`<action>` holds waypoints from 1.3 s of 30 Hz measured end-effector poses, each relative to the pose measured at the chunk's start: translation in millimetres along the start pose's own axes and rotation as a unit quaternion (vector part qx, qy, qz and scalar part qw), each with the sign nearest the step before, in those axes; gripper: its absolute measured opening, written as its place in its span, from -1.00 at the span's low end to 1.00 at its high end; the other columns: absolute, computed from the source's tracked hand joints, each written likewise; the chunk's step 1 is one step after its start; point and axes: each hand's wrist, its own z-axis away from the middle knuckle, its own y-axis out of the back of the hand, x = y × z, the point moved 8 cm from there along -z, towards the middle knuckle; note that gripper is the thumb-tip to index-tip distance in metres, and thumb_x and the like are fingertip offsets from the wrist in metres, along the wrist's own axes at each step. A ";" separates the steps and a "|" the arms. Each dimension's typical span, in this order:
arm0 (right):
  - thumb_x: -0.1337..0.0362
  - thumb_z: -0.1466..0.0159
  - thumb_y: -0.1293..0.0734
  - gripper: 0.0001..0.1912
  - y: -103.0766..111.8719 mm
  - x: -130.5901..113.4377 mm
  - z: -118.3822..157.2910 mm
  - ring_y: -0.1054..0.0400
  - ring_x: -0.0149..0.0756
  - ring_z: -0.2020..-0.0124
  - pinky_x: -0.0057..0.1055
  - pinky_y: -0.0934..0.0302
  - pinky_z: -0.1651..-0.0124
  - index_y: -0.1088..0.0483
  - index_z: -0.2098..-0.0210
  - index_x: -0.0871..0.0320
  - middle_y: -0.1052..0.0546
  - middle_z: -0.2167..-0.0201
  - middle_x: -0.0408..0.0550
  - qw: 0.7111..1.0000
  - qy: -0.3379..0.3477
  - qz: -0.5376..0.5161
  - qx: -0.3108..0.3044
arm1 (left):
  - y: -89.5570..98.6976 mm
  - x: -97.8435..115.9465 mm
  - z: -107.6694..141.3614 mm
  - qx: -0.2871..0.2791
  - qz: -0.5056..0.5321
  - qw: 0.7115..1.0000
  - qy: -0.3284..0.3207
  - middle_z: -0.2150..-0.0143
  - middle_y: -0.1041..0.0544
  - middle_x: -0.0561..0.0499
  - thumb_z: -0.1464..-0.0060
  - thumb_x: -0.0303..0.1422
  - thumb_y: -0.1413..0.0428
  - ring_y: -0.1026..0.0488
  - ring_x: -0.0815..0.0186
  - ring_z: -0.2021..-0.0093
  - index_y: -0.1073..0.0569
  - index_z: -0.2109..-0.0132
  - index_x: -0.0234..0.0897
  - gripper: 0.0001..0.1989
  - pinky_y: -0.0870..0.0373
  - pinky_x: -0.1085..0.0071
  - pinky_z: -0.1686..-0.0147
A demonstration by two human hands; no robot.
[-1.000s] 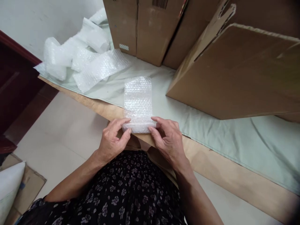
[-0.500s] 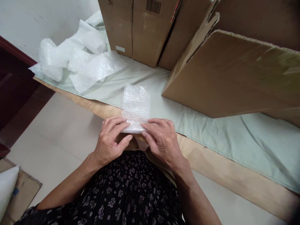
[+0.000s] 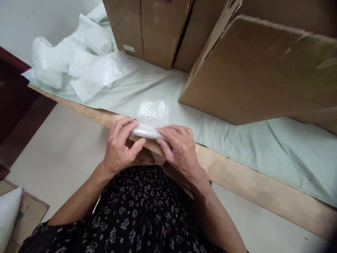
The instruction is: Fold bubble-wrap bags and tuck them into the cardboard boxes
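A small sheet of bubble wrap [image 3: 153, 111] lies at the front of the table, its near end rolled into a thick edge towards me. Whether anything is inside the roll I cannot tell. My left hand [image 3: 119, 149] has its fingertips on the left end of the roll, the thumb just below. On the right end, my right hand [image 3: 181, 147] grips the roll between its fingers above and the thumb underneath. The flat far part of the wrap rests on the pale green cloth [image 3: 218, 135].
Several loose pieces of bubble wrap [image 3: 97, 75] are heaped at the far left of the table. Tall cardboard boxes [image 3: 158, 31] stand at the back, and an open cardboard box [image 3: 252, 77] fills the right. The bare wooden table edge [image 3: 237, 168] runs along the front.
Both hands have rolled the near end of the bubble wrap forward, away from me. Its flat part has become shorter. The view has shifted slightly.
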 end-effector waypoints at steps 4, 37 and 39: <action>0.18 -0.51 -0.26 -0.72 4.5 -2.7 10.6 -0.45 -0.11 0.02 -0.12 -0.26 -0.13 -0.52 -0.10 0.08 -0.64 0.09 0.00 0.999 -0.028 -0.038 -0.016 | 3.3 5.9 13.2 -0.023 0.024 0.999 -0.008 -0.02 -0.65 -0.07 -0.31 -0.31 -0.15 -0.56 0.11 -0.08 -0.52 -0.13 -0.19 -0.72 -0.46 0.09 -0.16; -0.08 -0.35 -0.44 -0.46 22.8 25.3 68.1 -0.52 -0.12 -0.07 -0.19 -0.45 -0.10 -0.45 -0.23 -0.02 -0.59 -0.12 0.02 0.869 -0.198 -0.453 0.022 | -66.6 44.1 32.6 -0.095 0.617 0.687 0.373 0.18 -0.70 -0.02 -0.03 -0.22 -0.45 -0.67 0.19 0.12 -0.66 0.08 -0.19 -0.68 -0.61 0.35 0.07; 0.05 -0.40 -0.41 -0.71 37.1 28.9 68.0 -0.55 -0.18 -0.01 -0.26 -0.45 -0.09 -0.57 -0.05 0.00 -0.63 -0.01 -0.02 0.874 -0.195 -0.441 0.058 | -77.4 53.6 32.3 -0.135 0.611 0.697 0.350 0.17 -0.70 -0.02 -0.09 -0.21 -0.42 -0.66 0.18 0.11 -0.65 0.05 -0.17 -0.70 -0.62 0.33 0.08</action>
